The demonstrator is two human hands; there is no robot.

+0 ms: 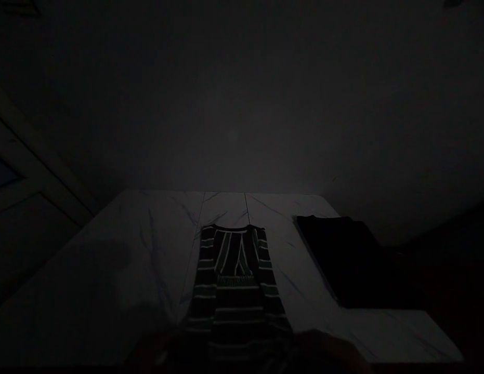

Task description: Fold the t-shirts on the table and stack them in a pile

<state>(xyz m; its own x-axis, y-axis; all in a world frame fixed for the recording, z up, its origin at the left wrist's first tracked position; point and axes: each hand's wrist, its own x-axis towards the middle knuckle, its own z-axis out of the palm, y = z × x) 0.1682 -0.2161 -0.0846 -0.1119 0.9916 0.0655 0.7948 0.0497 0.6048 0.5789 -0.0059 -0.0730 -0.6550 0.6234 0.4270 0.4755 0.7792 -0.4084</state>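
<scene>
Two hands of mine, my left hand (pixel 158 353) and my right hand (pixel 327 354), sit at the very bottom of my view, dim and cut off by the frame edge. Both lie at the near end of a striped knit top (pixel 236 291), one on either side of its middle. The room is so dark that I cannot tell how far open either hand is, or whether my fingers have hold of the cloth. The top lies flat and lengthwise on a white marble-patterned table (pixel 167 221), with its dark neckline at the far end and pale stripes running across its dark body. A ribbed band (pixel 234 280) crosses it about midway, and the part nearest me disappears into shadow around my hands. To the right, just beside the top but not touching it, lies a dark folded piece of cloth (pixel 343 259), too dim to show any detail. A broad shadow falls across the left side of the table. Beyond the table rises a grey wall (pixel 242 104), and at the far left stands a pale frame (pixel 39 171) around a bluish pane.
</scene>
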